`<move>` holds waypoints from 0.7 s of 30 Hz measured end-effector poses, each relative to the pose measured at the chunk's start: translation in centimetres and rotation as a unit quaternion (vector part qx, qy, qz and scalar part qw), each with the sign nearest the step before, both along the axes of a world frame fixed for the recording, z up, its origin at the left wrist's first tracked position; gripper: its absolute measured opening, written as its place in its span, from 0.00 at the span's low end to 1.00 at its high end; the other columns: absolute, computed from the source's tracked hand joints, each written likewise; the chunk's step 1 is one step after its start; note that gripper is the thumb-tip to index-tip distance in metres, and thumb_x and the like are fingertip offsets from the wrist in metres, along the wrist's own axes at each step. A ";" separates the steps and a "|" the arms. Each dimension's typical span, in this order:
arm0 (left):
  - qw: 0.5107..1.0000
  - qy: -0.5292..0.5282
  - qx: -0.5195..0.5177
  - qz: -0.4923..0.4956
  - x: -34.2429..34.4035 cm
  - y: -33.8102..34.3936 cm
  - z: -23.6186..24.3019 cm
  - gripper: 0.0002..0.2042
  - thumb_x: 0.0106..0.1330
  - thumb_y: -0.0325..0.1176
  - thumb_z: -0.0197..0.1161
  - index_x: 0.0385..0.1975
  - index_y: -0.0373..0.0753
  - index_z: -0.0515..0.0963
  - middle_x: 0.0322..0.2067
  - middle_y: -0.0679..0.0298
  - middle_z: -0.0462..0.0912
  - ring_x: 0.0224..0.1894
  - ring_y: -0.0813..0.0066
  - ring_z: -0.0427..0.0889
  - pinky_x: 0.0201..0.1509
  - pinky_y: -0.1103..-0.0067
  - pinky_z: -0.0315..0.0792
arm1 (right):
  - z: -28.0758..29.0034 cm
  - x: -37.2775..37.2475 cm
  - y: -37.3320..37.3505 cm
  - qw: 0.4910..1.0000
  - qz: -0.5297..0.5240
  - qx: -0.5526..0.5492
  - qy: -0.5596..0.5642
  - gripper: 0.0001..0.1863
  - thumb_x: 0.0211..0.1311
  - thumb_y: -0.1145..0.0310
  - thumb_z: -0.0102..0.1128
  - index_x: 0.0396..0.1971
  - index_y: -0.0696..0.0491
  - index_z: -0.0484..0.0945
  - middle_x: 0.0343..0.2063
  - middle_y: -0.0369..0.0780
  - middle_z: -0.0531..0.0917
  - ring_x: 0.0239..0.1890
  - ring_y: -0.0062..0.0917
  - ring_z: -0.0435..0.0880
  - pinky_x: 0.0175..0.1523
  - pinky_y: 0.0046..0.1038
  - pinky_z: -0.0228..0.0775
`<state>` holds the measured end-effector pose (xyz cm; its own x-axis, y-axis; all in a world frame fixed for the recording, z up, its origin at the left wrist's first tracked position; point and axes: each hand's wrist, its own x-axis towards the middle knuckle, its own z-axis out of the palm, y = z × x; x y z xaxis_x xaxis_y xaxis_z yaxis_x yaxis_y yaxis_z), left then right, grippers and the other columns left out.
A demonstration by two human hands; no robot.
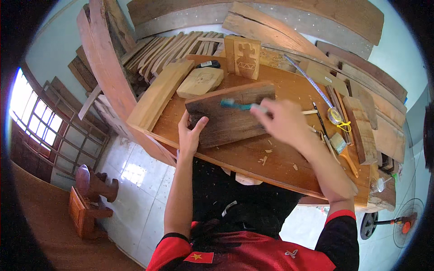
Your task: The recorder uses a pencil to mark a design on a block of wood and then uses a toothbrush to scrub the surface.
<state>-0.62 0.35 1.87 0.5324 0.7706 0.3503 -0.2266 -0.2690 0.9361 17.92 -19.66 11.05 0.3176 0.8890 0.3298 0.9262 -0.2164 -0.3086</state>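
A dark brown wooden board [226,126] stands tilted on the workbench, its lower edge near the bench's front. My left hand [189,133] grips the board's left end, thumb on the face toward me and the fingers partly hidden behind. In my right hand [282,122] is a toothbrush [237,105] with a teal handle, pinched near its end. The bristle head lies over the upper middle of the board's face; whether it touches the wood I cannot tell.
On the workbench [280,158] lie wood shavings, a paintbrush [347,159], a tape measure [334,116], slim tools and a thick wooden block [359,131]. A carved panel [244,58], a pale block [200,82] and a long plank [162,95] sit farther back. Boards lean against the walls.
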 end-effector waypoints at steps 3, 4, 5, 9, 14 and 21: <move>0.999 -0.035 -0.020 -0.018 1.3 0.0 -0.2 0.27 0.66 0.35 0.71 0.61 0.28 0.73 0.52 0.57 0.83 0.53 0.70 0.80 0.61 0.75 0.71 | -3.0 -0.4 -0.5 0.992 0.071 -0.091 -0.054 0.25 0.71 0.43 0.55 0.25 0.50 0.83 0.23 0.47 0.85 0.29 0.47 0.87 0.36 0.45 0.79; 0.999 -0.031 -0.017 -0.018 1.3 0.3 -0.3 0.27 0.66 0.35 0.71 0.61 0.28 0.73 0.52 0.57 0.83 0.53 0.70 0.80 0.61 0.75 0.71 | -2.2 -0.1 -0.2 0.995 0.059 -0.077 -0.034 0.26 0.71 0.43 0.55 0.25 0.50 0.83 0.22 0.47 0.85 0.29 0.47 0.86 0.36 0.46 0.79; 1.000 -0.025 -0.009 -0.011 1.1 0.2 -0.4 0.27 0.66 0.35 0.71 0.61 0.28 0.73 0.52 0.57 0.83 0.53 0.70 0.80 0.61 0.75 0.71 | -0.7 0.4 -0.2 0.997 0.048 -0.067 -0.013 0.26 0.71 0.44 0.55 0.25 0.51 0.82 0.22 0.47 0.85 0.28 0.46 0.86 0.35 0.46 0.79; 1.000 -0.012 -0.014 -0.009 0.9 0.2 -0.4 0.26 0.66 0.34 0.70 0.61 0.29 0.73 0.52 0.57 0.83 0.53 0.70 0.80 0.60 0.74 0.72 | -0.5 0.7 -0.1 0.998 -0.014 -0.007 0.057 0.25 0.70 0.44 0.58 0.25 0.52 0.83 0.19 0.46 0.83 0.26 0.46 0.84 0.35 0.46 0.75; 1.000 -0.028 -0.010 -0.006 0.8 0.5 -1.0 0.25 0.65 0.33 0.70 0.59 0.29 0.74 0.50 0.58 0.84 0.52 0.70 0.80 0.59 0.74 0.72 | -0.8 0.5 0.1 0.992 0.066 -0.104 -0.010 0.25 0.70 0.44 0.58 0.26 0.51 0.84 0.20 0.48 0.83 0.27 0.47 0.85 0.35 0.47 0.76; 0.999 -0.030 -0.016 -0.019 1.1 0.6 -1.1 0.24 0.65 0.32 0.71 0.59 0.29 0.74 0.51 0.58 0.83 0.52 0.71 0.80 0.60 0.76 0.72 | -1.1 0.8 -0.2 0.993 0.081 -0.053 -0.060 0.25 0.70 0.45 0.58 0.23 0.51 0.82 0.19 0.46 0.83 0.24 0.46 0.85 0.32 0.47 0.77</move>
